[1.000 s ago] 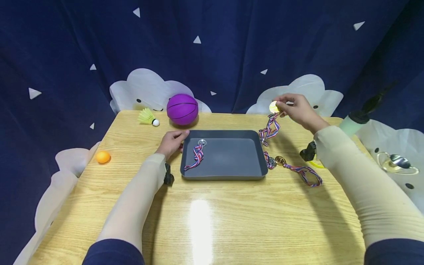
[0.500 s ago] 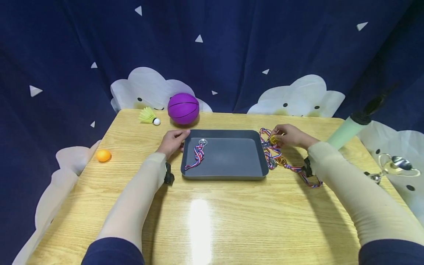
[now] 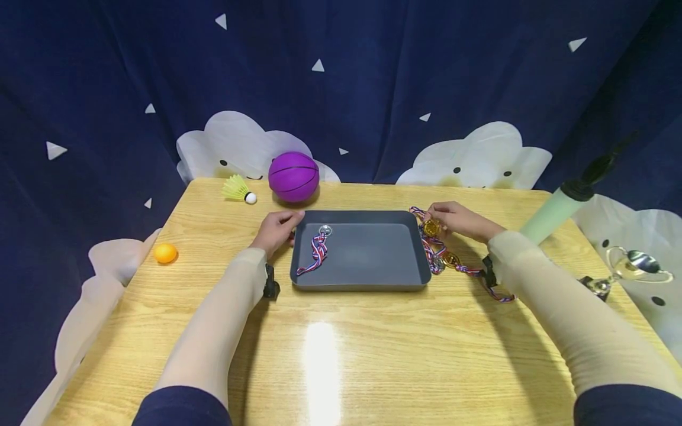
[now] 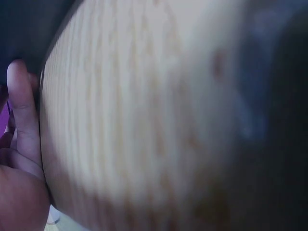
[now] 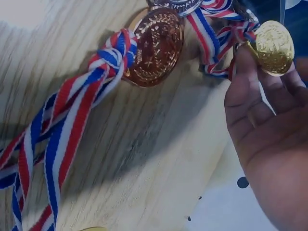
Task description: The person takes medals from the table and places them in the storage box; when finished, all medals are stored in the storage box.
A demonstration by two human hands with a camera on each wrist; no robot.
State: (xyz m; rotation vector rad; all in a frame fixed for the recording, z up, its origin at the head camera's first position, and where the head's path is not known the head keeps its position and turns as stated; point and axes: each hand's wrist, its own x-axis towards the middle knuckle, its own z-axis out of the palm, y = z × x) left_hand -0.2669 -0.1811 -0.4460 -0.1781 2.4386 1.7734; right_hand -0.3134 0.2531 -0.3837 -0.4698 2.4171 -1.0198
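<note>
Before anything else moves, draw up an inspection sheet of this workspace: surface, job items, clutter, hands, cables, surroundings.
Surface: wooden table, bright glare patch toward the near edge.
Job items: grey tray holding one silver medal on a striped ribbon; bronze-coloured medal and a second silver medal outside its right side.
Clutter: orange ball, shuttlecock, purple ball, pale green cylinder, trophy.
Hands: left hand touches the tray's far left corner, grip unclear; right hand pinches a gold medal.
Cables: nothing seen.
Surroundings: dark blue curtain with white clouds and triangles.
</note>
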